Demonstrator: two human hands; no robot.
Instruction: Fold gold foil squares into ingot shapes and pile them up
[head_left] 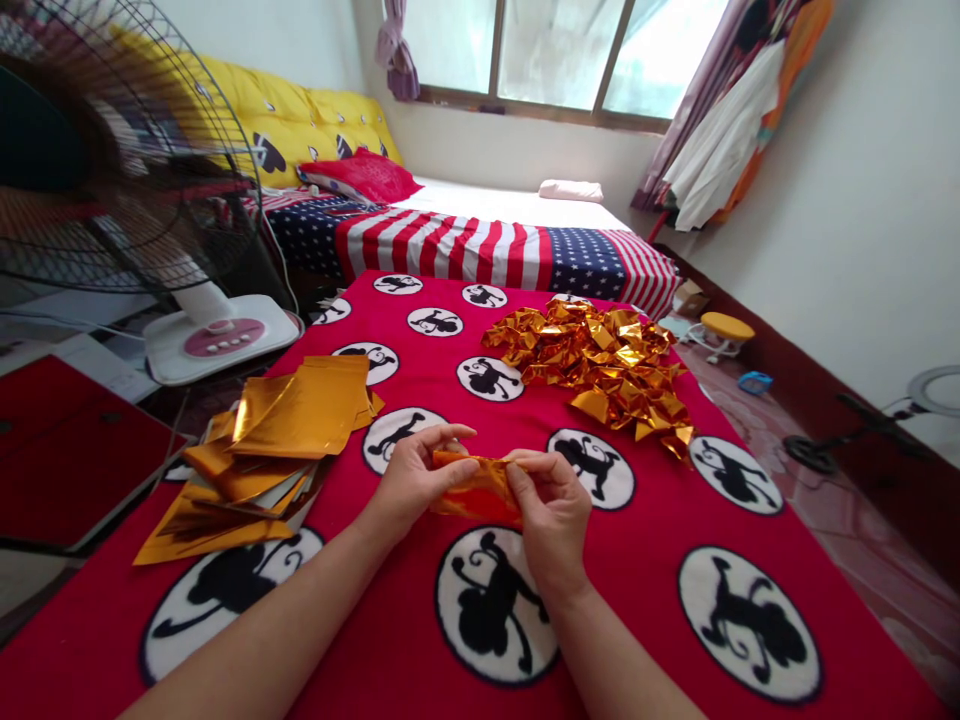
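Observation:
My left hand point(417, 474) and my right hand point(551, 512) together grip one gold foil sheet point(477, 488), partly folded, just above the red blanket point(652, 560) with black monkey prints. Fingers and thumbs of both hands pinch the sheet's upper edge. A stack of flat gold foil sheets point(262, 450) lies to the left of my left hand. A heap of folded gold foil pieces point(600, 365) sits beyond my right hand, toward the far right of the blanket.
A standing fan point(135, 160) runs at the left, its white base point(221, 335) beside the blanket. A bed with a stars-and-stripes cover point(480, 245) lies behind. A red board point(67, 450) sits at the left. A small stool point(724, 330) stands on the floor at right.

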